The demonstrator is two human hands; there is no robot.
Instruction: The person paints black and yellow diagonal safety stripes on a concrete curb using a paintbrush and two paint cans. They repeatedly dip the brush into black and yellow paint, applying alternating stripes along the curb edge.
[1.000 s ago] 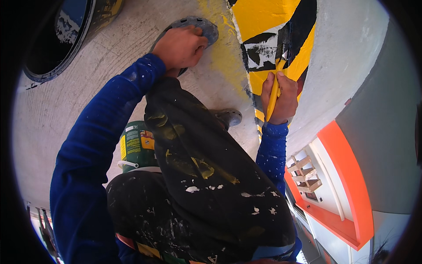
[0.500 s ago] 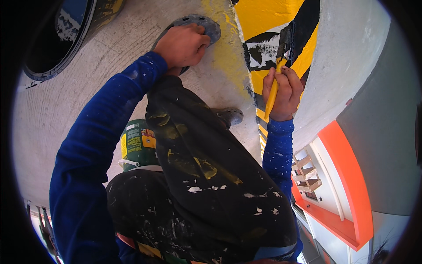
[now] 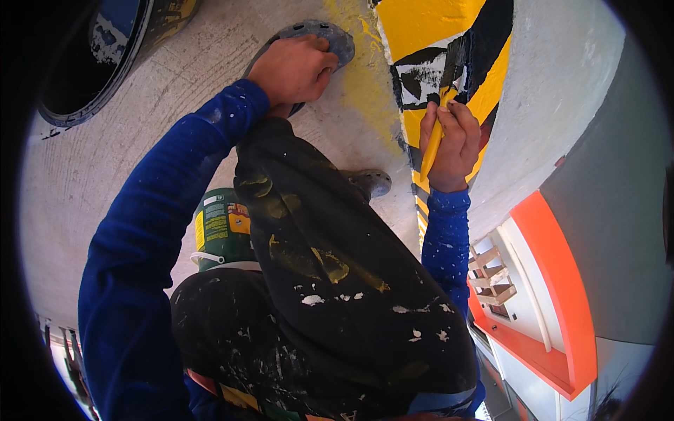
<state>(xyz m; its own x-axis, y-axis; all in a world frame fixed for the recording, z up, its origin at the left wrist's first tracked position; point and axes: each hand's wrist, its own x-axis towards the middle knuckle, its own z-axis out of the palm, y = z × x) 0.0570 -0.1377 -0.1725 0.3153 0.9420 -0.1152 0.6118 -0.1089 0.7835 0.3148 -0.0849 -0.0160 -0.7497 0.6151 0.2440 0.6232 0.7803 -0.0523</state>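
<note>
My right hand [image 3: 455, 144] pinches the yellow handle of a paintbrush [image 3: 431, 146], which tilts with its head pointing away from me. The dark bristles press against a curb face [image 3: 414, 24] painted in yellow and black bands. Around the brush head is a white patch [image 3: 426, 78] partly covered with streaky black paint. My left hand [image 3: 291, 70] is closed with curled fingers and rests over a grey clog [image 3: 342, 42] on my foot, by my bent knee. Whether anything is inside those fingers is hidden.
A green bucket [image 3: 232, 228] with a white handle stands beside my leg. At the upper left, a dark round container [image 3: 67, 118] with paint inside sits on the concrete [image 3: 175, 84]. My other clog [image 3: 377, 184] is near the curb. An orange-framed structure [image 3: 577, 316] rises at right.
The brush and my right hand have shifted slightly, with the handle's end moving a little up and left. My left hand stays in place on the clog.
</note>
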